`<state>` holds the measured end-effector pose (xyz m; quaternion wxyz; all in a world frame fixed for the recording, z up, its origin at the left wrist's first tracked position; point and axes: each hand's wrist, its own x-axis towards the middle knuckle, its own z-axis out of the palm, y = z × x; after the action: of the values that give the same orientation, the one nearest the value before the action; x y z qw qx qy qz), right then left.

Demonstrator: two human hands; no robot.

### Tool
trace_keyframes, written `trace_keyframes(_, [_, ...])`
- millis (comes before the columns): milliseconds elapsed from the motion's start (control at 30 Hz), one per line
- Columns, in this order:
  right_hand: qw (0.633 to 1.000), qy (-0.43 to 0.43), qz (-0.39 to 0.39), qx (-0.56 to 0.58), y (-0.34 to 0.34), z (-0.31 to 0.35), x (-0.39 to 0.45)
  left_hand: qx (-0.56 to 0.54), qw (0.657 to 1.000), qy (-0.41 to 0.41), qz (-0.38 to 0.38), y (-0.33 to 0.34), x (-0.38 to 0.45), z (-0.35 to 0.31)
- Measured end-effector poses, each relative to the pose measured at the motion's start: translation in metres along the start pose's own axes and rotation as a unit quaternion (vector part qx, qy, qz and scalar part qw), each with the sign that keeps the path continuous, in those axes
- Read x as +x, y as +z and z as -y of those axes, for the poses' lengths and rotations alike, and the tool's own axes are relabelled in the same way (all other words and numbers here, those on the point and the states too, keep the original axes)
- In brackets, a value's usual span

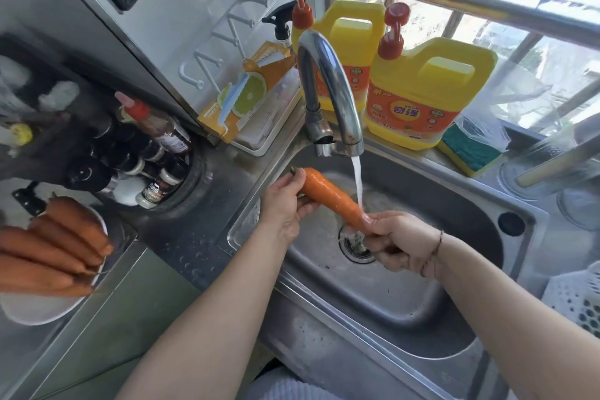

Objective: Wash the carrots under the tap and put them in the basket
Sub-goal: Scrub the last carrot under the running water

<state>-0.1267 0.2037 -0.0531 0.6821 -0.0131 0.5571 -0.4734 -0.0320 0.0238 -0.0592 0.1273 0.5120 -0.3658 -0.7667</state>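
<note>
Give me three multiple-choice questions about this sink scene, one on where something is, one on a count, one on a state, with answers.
1. Where do the unwashed carrots wait?
A. in the sink
B. on a white plate left of the sink
C. on the windowsill

2. How many yellow detergent jugs stand behind the tap?
A. one
B. two
C. four

3. The tap is:
A. running
B. off
C. covered with a cloth

Answers:
1 B, they lie piled on the white plate.
2 B, two jugs with red pumps stand side by side.
3 A, a stream falls on the carrot held by the left hand and right hand.
</note>
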Motion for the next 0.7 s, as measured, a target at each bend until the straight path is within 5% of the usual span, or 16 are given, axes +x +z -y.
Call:
trace_keyframes(100, [0.981, -0.047, -0.117, -0.146, 0.013, -0.002, 0.006, 0.003, 1.0, -0.005, 0.006, 0.001, 0.0, 0.001])
trace_keyframes(200, [0.825, -0.156, -0.305, -0.449, 0.024, -0.005, 0.009, -0.016, 1.0, -0.014, -0.011, 0.001, 0.003, 0.004])
trace_keyframes(300, [0.747, -0.169, -0.307, -0.565, 0.025, -0.006, 0.006, -0.024, 1.0, -0.012, -0.002, 0.003, 0.003, 0.007])
trace_keyframes(433, [0.819, -0.132, -0.218, -0.514, 0.015, -0.008, 0.01, 0.036, 0.997, 0.017, 0.069, 0.011, -0.005, 0.013])
trace_keyframes(567, [0.958, -0.143, -0.16, -0.188, 0.01, -0.002, 0.008, 0.025, 0.983, 0.024, 0.178, 0.014, -0.011, 0.014])
trace_keyframes(700, [0.941, -0.229, -0.212, -0.13, 0.013, 0.005, 0.002, -0.002, 0.974, 0.012, 0.227, 0.013, -0.012, 0.012])
